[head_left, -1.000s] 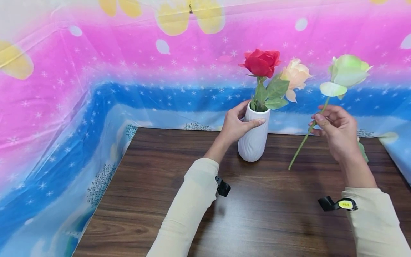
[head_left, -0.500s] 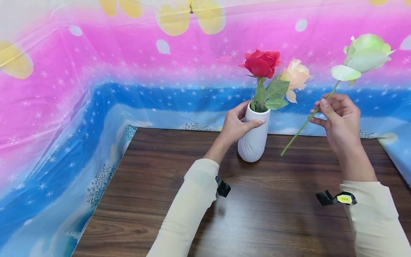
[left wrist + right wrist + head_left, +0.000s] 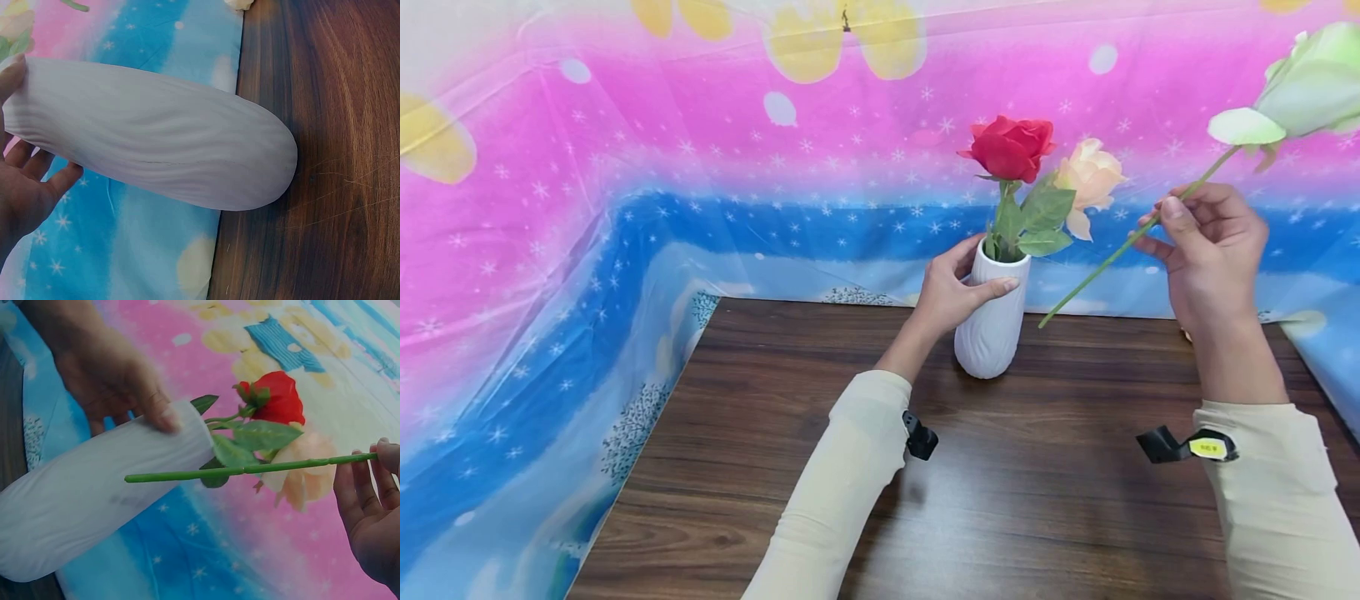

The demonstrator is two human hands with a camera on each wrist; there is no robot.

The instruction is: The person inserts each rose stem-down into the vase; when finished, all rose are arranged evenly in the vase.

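My left hand (image 3: 950, 290) grips a white ribbed vase (image 3: 990, 329) just below its rim, thumb across the front. The vase stands on the table's far part, holding a red rose (image 3: 1011, 148) and a peach flower (image 3: 1088, 177) with green leaves (image 3: 1048, 212). To the right, my right hand (image 3: 1219, 250) pinches the stem (image 3: 1097, 273) of a pale green rose (image 3: 1315, 83) between thumb and fingers. That rose slants, its bloom up at the right edge of the head view. In the right wrist view the stem's cut end (image 3: 131, 479) overlaps the vase (image 3: 94, 487).
The dark wooden table (image 3: 820, 417) ends just behind the vase. A pink and blue patterned cloth (image 3: 715, 167) hangs beyond it and down the left side. A small cream-coloured thing (image 3: 239, 4) shows at the table's far edge in the left wrist view.
My right hand has risen with the pale green rose, which tilts further to the right. Its stem end has come up and left toward the vase. My left hand keeps its grip in place.
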